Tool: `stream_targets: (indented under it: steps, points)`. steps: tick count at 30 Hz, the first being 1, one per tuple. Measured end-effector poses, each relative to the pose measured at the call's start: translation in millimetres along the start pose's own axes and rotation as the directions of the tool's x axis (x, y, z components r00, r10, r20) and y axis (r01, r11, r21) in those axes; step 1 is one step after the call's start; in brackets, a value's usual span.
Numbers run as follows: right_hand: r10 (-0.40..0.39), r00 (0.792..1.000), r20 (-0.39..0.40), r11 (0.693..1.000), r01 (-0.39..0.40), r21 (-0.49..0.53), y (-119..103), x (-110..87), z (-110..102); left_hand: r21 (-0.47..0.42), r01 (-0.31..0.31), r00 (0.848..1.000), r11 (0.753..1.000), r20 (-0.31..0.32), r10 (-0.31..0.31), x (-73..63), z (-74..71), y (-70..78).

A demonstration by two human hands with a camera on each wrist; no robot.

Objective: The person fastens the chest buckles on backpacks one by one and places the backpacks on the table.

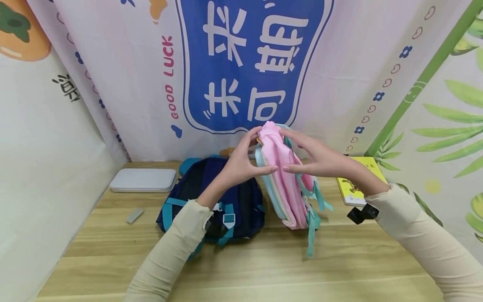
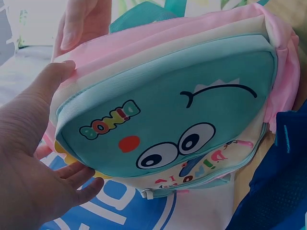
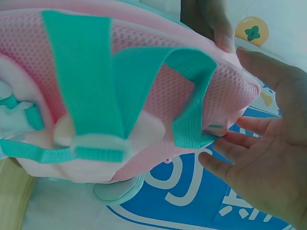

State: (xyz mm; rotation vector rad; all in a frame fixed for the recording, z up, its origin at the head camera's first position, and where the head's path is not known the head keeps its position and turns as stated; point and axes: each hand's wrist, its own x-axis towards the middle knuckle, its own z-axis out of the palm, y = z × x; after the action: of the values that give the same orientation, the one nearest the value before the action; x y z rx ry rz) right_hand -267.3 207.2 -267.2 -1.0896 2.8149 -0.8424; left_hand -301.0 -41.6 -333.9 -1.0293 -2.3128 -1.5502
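A pink backpack (image 1: 281, 184) with a light teal front stands on the table, leaning slightly. Its front panel (image 2: 163, 105) carries cartoon eyes and a mouth line. Teal straps (image 3: 86, 76) hang from its mesh back. Both hands grip the end of the pack near the wall. My left hand (image 1: 241, 161) is on the front-panel side, thumb on the pink side and fingers round the panel's edge. On the strap side, my right hand (image 1: 318, 157) has its thumb at the pink side and its fingers touching the back. The fingertips beyond the pack are partly hidden in the head view.
Left of the pink pack lies a navy backpack (image 1: 245, 209) with teal straps, partly under my left forearm. A white case (image 1: 143, 180) and a small grey block (image 1: 135, 215) lie farther left. Behind my right forearm is a yellow book (image 1: 349, 191). A printed curtain (image 1: 151, 105) hangs behind.
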Motion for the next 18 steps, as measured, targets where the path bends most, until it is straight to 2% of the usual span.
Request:
stream_targets:
  steps: [11,18]
  points:
    - [0.060,0.998,0.001,0.997,-0.060,0.049,13,-9.5,0,-0.020,0.027,1.000,0.999,-0.011,-0.027,-2.8,-8.1,-3.9]
    - [0.096,0.995,-0.017,0.993,-0.095,0.071,27,-25.1,-2,-0.044,0.059,0.998,0.997,-0.002,-0.059,-7.4,-14.2,-9.6]
